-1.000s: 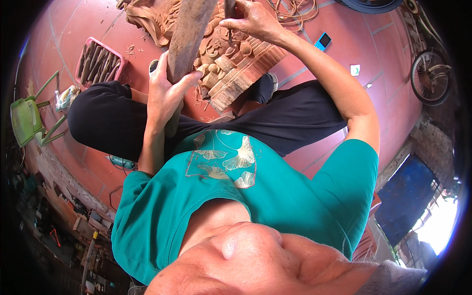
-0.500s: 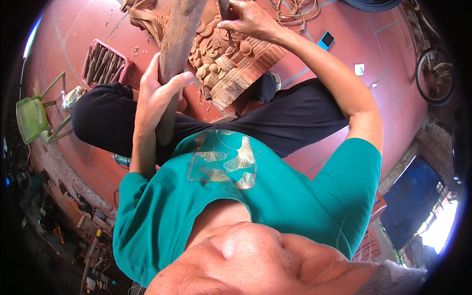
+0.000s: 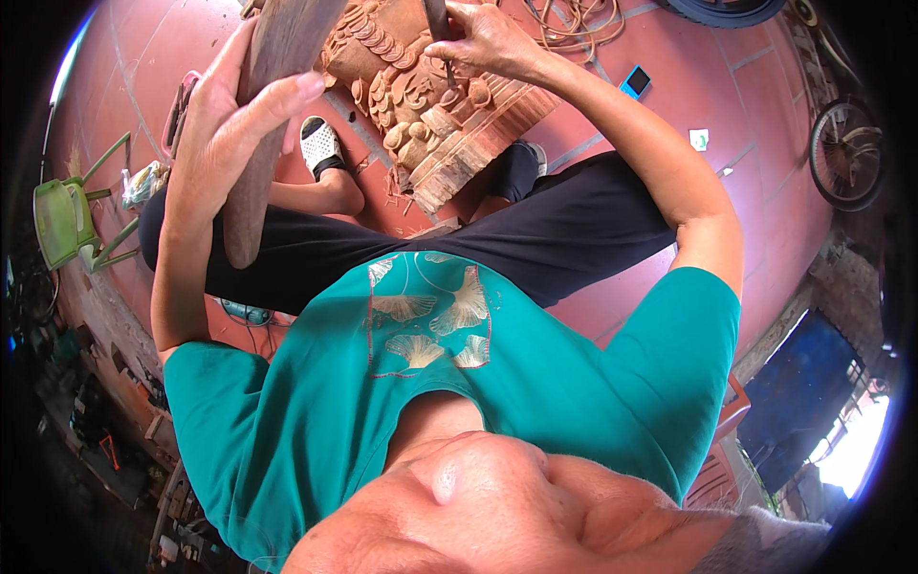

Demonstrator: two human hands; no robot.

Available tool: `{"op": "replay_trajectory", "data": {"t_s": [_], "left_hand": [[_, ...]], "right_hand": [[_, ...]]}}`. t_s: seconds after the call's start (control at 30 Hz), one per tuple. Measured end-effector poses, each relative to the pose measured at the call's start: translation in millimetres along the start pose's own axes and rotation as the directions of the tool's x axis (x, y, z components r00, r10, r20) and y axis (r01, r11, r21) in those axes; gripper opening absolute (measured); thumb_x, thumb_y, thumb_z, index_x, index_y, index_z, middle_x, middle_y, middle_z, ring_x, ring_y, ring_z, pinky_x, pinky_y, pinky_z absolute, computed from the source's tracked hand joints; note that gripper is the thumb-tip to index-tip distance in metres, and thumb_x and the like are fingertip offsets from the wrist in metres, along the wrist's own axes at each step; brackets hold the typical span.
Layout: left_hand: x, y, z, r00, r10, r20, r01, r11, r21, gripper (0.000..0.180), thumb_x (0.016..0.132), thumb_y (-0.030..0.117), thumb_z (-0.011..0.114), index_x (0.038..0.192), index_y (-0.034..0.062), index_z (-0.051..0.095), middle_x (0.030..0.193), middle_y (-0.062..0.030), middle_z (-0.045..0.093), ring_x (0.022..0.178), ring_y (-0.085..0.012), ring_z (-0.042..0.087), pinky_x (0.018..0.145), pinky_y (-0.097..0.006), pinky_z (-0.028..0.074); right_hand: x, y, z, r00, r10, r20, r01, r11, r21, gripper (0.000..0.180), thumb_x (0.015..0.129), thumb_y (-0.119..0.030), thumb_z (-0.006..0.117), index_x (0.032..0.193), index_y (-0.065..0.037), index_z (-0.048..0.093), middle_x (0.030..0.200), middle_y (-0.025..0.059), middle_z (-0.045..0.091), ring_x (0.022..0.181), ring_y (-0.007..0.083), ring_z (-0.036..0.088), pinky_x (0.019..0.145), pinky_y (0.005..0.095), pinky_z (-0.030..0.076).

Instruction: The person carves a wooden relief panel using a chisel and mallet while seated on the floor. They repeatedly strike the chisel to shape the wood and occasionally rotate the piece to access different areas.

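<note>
Closest to camera: teal shirt (image 3: 459, 383), black trousers (image 3: 535, 239), person seated on red tiled floor (image 3: 746, 124).

Left hand (image 3: 225, 124) clamped round long dark wooden mallet (image 3: 268, 105), now raised higher and nearer the lens than a second ago, so it reads as wound up over the work. Right hand (image 3: 488, 43) closed on slim metal chisel (image 3: 442, 38), tip on reddish-brown carved wooden relief block (image 3: 440, 115) lying on the floor beyond the knees, chips around it. Farther out: green plastic chair (image 3: 62, 215), bicycle wheel (image 3: 846, 153).

Green chair (image 3: 62, 218) at left, blue phone (image 3: 635, 80) on red floor (image 3: 746, 220), bicycle wheel (image 3: 845, 153) at right
</note>
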State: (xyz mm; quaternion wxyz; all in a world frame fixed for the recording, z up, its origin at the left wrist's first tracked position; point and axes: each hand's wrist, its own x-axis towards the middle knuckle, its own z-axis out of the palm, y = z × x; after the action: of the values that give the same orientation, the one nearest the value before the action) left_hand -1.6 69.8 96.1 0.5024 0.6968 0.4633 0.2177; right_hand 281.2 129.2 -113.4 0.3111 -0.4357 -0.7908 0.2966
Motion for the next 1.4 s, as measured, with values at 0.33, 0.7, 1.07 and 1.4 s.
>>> {"op": "replay_trajectory", "data": {"t_s": [0.33, 0.7, 1.07, 1.4], "left_hand": [[8.6, -27.9, 21.0, 0.999, -0.022, -0.032, 0.018, 0.993, -0.115, 0.049, 0.092, 0.025, 0.075, 0.129, -0.0009, 0.057, 0.078, -0.0002, 0.059, 0.061, -0.005, 0.054, 0.055, -0.022, 0.043], [13.1, -44.1, 24.7, 0.993, -0.096, 0.075, 0.088, 0.99, 0.114, 0.059, 0.09, 0.034, 0.074, 0.133, -0.0021, 0.055, 0.09, -0.0075, 0.065, 0.072, -0.0114, 0.06, 0.063, -0.027, 0.05], [12.5, -42.5, 21.0, 0.979, -0.169, 0.11, 0.15, 0.976, 0.157, 0.066, 0.088, 0.04, 0.076, 0.133, -0.0035, 0.054, 0.094, -0.0154, 0.066, 0.08, -0.0219, 0.063, 0.074, -0.035, 0.053], [9.4, -57.8, 19.7, 0.994, 0.081, -0.072, -0.072, 0.989, 0.126, 0.061, 0.089, 0.035, 0.077, 0.131, -0.0042, 0.054, 0.095, -0.0128, 0.067, 0.084, -0.0188, 0.063, 0.08, -0.033, 0.052]], "right_hand": [[-2.6, -3.7, -0.1, 0.995, 0.093, 0.029, -0.095, 0.992, 0.081, 0.039, 0.086, -0.033, 0.081, 0.1, -0.001, 0.065, 0.076, 0.0154, 0.071, 0.07, 0.0252, 0.071, 0.068, 0.0408, 0.054], [-4.8, 0.1, -3.4, 0.999, -0.035, 0.04, 0.031, 0.996, 0.078, 0.031, 0.086, -0.023, 0.081, 0.098, 0.0, 0.064, 0.076, 0.0153, 0.07, 0.071, 0.0262, 0.071, 0.066, 0.0394, 0.054], [-8.3, -7.1, 0.0, 1.0, 0.0, 0.016, -0.001, 0.999, 0.036, 0.031, 0.085, -0.024, 0.081, 0.096, -0.001, 0.063, 0.077, 0.0158, 0.069, 0.071, 0.0284, 0.07, 0.066, 0.04, 0.053], [-5.2, -14.8, 2.5, 0.999, 0.01, 0.03, -0.012, 0.999, 0.05, 0.031, 0.085, -0.025, 0.078, 0.096, -0.001, 0.062, 0.075, 0.0168, 0.065, 0.074, 0.0305, 0.07, 0.069, 0.042, 0.053]]}}
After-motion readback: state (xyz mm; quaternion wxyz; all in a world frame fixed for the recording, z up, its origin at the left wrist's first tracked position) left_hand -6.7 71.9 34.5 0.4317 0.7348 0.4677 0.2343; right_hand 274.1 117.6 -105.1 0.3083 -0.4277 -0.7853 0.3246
